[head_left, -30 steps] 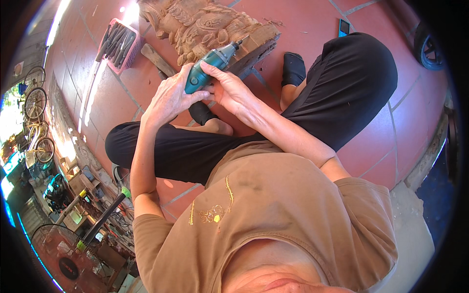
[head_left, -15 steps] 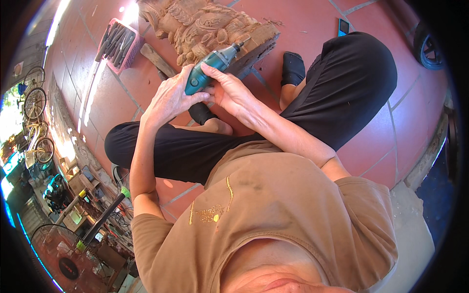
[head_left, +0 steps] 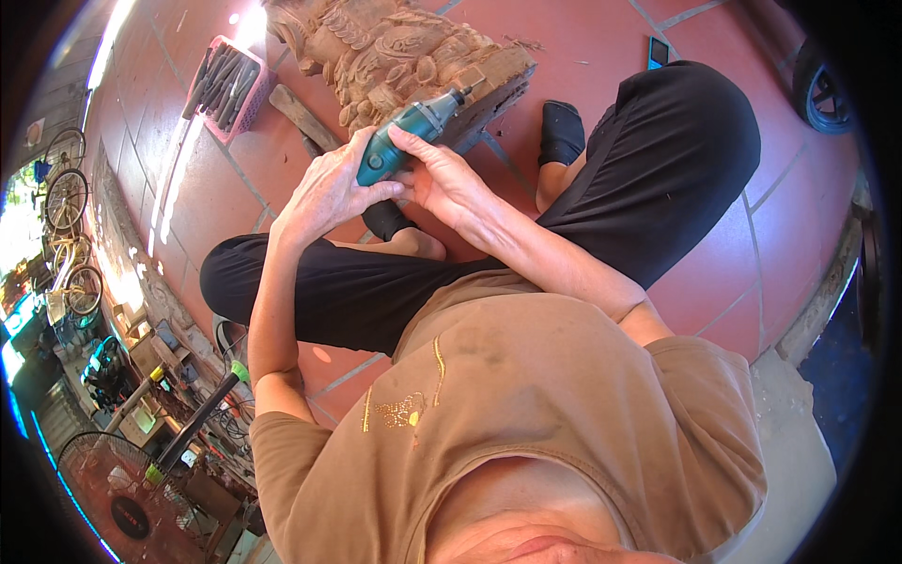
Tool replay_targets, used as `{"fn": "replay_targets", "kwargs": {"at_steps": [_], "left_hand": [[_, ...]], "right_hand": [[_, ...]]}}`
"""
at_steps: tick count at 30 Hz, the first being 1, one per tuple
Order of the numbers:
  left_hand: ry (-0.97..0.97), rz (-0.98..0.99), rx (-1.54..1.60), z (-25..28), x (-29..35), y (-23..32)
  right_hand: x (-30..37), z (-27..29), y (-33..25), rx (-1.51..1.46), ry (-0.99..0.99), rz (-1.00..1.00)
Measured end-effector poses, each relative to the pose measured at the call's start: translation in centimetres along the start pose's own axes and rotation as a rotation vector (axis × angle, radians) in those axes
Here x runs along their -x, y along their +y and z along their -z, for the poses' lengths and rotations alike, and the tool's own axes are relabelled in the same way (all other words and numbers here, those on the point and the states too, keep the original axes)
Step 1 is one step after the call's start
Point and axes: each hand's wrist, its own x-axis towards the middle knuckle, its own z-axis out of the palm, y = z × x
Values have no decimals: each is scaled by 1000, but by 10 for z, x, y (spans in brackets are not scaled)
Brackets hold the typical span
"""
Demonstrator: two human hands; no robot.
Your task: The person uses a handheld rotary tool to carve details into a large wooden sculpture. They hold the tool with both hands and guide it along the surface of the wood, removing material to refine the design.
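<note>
Between my hands is a teal rotary tool [head_left: 399,141] with a grey nose and a thin bit pointing up and to the right. My left hand [head_left: 324,188] is closed around its rear and left side. On the other side, my right hand [head_left: 442,183] grips it, thumb lying on the body and fingers partly hidden beneath. Just beyond the tool lies a carved wooden piece [head_left: 395,56] with dense relief. The bit overlaps the near right end of the carving in view; whether it touches the wood I cannot tell.
A pink basket [head_left: 246,113] of dark-handled tools stands at the far left, near a wooden mallet-like stick [head_left: 303,115]. A small phone [head_left: 658,52] lies on the red tiles. A fan [head_left: 122,498] and bicycles [head_left: 70,202] are at the left; a black wheel [head_left: 822,89] at the right.
The rotary tool has turned slightly in my hands, and its bit has shifted a little to the right. Both hands keep their hold.
</note>
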Motion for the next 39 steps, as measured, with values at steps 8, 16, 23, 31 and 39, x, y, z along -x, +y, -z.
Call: {"fn": "replay_targets", "kwargs": {"at_steps": [8,16,23,31,39], "left_hand": [[-19,0,8,-1,1,0],[-46,52,37,1,2,6],[-42,20,50,0,3,4],[-41,2,36,-2,2,1],[-22,-32,10,-4,2,-3]], "right_hand": [[4,-1,1,0,12,24],[7,-2,1,-9,25,19],[10,-2,3,-28,38,19],[10,-1,5,-47,29,17],[9,-2,4,-39,29,21]]}}
